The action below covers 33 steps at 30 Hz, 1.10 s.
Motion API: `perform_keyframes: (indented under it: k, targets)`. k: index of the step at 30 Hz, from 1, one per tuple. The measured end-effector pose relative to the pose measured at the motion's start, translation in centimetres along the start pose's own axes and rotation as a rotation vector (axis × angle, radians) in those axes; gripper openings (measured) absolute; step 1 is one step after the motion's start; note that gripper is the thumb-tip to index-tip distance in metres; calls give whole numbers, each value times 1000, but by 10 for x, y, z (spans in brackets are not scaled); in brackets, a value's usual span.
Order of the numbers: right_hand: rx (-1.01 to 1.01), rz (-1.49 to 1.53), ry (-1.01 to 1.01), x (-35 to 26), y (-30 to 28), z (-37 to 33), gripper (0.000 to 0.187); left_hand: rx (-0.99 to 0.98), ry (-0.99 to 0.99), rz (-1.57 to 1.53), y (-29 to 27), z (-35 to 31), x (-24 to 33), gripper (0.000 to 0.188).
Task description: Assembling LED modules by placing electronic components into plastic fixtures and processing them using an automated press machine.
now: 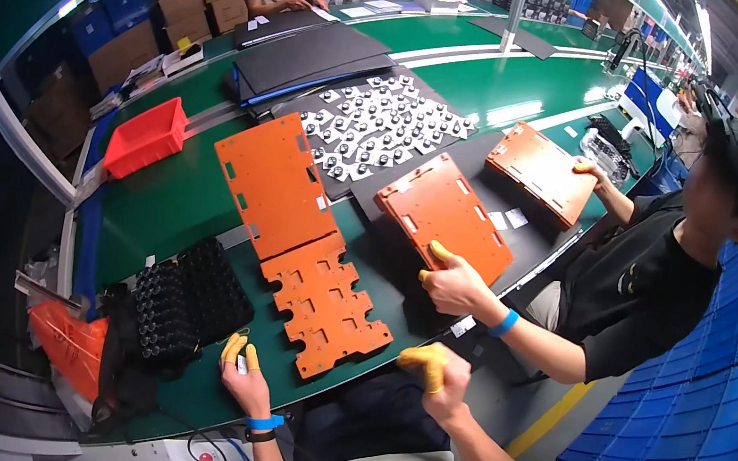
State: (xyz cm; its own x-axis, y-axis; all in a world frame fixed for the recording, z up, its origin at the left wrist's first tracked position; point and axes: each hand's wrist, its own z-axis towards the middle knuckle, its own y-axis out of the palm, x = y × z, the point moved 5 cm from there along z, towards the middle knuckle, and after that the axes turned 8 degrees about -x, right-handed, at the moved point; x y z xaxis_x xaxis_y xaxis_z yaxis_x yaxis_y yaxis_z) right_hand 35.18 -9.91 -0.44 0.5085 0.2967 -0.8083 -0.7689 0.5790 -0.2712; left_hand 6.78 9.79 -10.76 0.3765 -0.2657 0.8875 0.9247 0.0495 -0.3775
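Note:
My left hand (246, 386), with yellow finger covers and a blue wrist strap, is at the table's near edge. Its fingers close on a small white piece (242, 364) that they partly hide. To the right, my right hand (444, 382) is curled in front of the edge, its covered fingertips drawn together; whatever they might hold is hidden. Beyond both hands lies an unfolded orange fixture, with a flat panel (275, 188) at the far end and a cut-out, pocketed plate (324, 305) nearer me. Left of it, a black tray (162, 309) bears rows of small round dark parts.
At right, a co-worker's hands hold two orange panels, a nearer one (448, 214) and a farther one (542, 173). Many small white pieces with black round parts (384, 128) cover a dark mat. A red bin (146, 138) stands left. Another person sits at the far side.

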Motion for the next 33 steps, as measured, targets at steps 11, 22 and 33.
perform_keyframes:
  k: [11,22,33]
  targets:
    - [-52,205,-4,-30,9,15,36,55,-40,590,-16,-7,14,21]
    - [632,-181,476,90,-48,15,52,140,-125,781,-23,-11,6,38]
    - [312,-692,627,180,-116,66,84,122,145,320,-30,-12,56,24]
